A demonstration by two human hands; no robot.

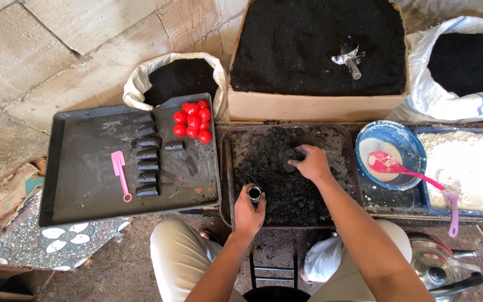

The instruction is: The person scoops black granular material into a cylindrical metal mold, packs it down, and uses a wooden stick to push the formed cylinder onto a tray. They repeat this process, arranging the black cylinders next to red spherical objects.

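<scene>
Tube (254, 193) sits gripped in left hand (248, 213); right hand (310, 163) claws black powder (286, 190).

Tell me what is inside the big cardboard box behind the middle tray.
The cardboard box is filled nearly to its rim with black powder. A metal scoop lies half sunk in it, handle up. Anything beneath the powder's surface is covered, and so is the scoop's front edge.

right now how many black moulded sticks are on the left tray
7: six black sticks in a column down the left tray, one beside it near the red caps. None look hidden.
</scene>
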